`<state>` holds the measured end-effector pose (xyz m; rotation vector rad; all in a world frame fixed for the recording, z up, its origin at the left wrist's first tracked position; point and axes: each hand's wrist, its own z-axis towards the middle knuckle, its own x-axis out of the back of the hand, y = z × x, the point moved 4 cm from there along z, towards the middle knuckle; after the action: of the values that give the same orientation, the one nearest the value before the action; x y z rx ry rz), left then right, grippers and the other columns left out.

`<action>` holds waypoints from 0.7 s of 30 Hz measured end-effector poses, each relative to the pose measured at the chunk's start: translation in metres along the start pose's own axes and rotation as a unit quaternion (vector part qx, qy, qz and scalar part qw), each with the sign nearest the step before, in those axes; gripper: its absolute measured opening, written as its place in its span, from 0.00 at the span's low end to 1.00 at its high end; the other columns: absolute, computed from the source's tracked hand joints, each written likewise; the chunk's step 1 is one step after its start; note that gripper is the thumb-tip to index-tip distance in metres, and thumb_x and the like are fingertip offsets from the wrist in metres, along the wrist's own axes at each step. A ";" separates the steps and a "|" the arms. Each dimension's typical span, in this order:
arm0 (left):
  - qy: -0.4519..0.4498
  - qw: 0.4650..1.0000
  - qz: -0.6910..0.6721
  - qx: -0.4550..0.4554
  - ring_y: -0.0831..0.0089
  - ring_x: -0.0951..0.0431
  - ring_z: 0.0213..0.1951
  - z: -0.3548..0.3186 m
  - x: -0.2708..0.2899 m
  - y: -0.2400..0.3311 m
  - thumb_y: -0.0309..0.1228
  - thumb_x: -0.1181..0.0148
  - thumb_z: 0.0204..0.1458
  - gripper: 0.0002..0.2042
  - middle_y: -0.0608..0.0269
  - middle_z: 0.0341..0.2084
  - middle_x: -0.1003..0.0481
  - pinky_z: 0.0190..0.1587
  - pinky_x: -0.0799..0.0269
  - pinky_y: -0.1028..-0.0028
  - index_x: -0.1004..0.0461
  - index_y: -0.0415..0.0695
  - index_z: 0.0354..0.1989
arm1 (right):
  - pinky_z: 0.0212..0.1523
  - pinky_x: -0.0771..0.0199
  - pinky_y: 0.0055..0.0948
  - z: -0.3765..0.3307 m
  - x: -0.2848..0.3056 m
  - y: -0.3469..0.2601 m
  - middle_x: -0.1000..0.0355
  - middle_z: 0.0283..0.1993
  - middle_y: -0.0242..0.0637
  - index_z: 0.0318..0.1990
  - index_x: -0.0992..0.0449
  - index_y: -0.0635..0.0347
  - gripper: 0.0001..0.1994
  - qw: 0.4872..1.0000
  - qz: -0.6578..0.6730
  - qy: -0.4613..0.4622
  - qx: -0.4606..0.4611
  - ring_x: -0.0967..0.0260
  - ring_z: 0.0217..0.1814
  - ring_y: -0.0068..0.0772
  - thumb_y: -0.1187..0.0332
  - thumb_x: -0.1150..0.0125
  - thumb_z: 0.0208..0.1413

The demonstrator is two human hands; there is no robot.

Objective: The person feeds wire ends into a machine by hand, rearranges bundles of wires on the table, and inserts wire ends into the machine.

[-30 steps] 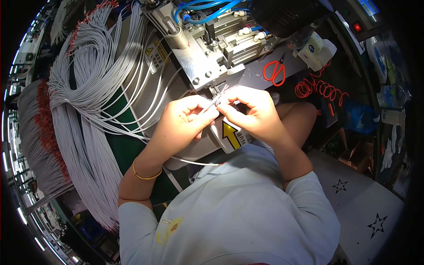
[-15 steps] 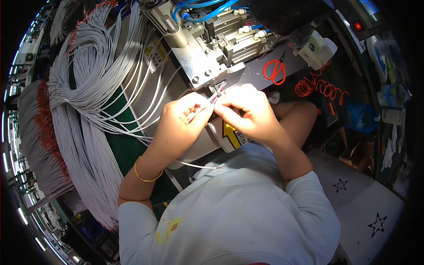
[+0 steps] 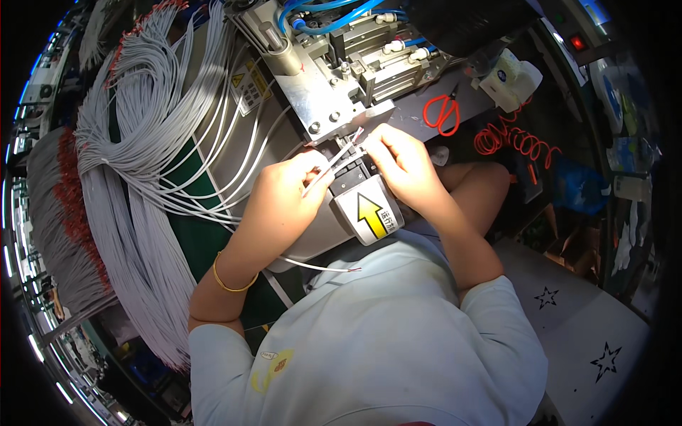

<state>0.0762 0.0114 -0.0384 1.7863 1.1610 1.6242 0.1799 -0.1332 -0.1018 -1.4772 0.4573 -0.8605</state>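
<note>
Cable: thin grey cable (image 3: pixel 334 162) held between both hands, just below the metal machine (image 3: pixel 334 106), its stripped tip at the machine's front edge.
Axis: runs diagonally, lower-left to upper-right; tip end points at the machine.
Left hand: left hand (image 3: pixel 291 188) closed, pinching the cable's lower part.
Right hand: right hand (image 3: pixel 401 167) closed, fingertips gripping near the tip; this hand is nearer the machine.
Look: pale grey sheath, short bare wire ends showing; detail too small to tell.
Beside: yellow arrow label (image 3: pixel 369 216) just under the hands.
Left side: large grey cable bundles (image 3: pixel 135 177) draped across the bench.
Right side: red scissors (image 3: pixel 442 113); red coiled cord (image 3: pixel 515 142).
</note>
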 end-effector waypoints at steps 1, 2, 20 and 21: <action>0.009 0.999 0.035 -0.004 0.78 0.31 0.22 -0.002 -0.001 -0.003 0.24 0.40 0.51 0.04 0.62 0.19 0.30 0.28 0.34 0.77 0.27 0.37 0.33 | 0.35 0.33 0.36 0.001 -0.002 0.004 0.32 0.30 0.48 0.32 0.30 0.66 0.07 1.000 -0.012 -0.016 -0.009 0.34 0.32 0.50 0.70 0.47 0.57; 0.017 0.997 0.070 -0.008 0.75 0.30 0.21 -0.003 -0.002 -0.006 0.25 0.40 0.51 0.05 0.60 0.19 0.30 0.28 0.34 0.76 0.27 0.38 0.34 | 0.35 0.33 0.36 0.003 -0.003 0.007 0.32 0.30 0.48 0.32 0.30 0.66 0.07 1.000 -0.012 -0.017 -0.009 0.34 0.32 0.50 0.70 0.47 0.57; 0.038 0.943 0.286 -0.166 0.64 0.27 0.22 -0.008 -0.026 0.010 0.35 0.38 0.48 0.18 0.59 0.28 0.33 0.22 0.32 0.69 0.27 0.48 0.49 | 0.33 0.36 0.24 0.008 0.006 -0.007 0.33 0.28 0.35 0.34 0.29 0.64 0.05 0.993 -0.087 -0.041 0.068 0.37 0.30 0.24 0.72 0.46 0.56; 0.043 0.945 0.279 -0.168 0.63 0.28 0.21 -0.007 -0.025 0.011 0.35 0.38 0.49 0.18 0.59 0.27 0.33 0.22 0.32 0.68 0.26 0.47 0.49 | 0.33 0.36 0.24 0.007 0.006 -0.003 0.33 0.28 0.36 0.34 0.29 0.64 0.04 0.997 -0.024 -0.072 0.003 0.36 0.30 0.24 0.72 0.45 0.56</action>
<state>0.0740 -0.0168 -0.0424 1.9231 0.3707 2.0769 0.1879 -0.1327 -0.0967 -1.5382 0.3134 -0.7862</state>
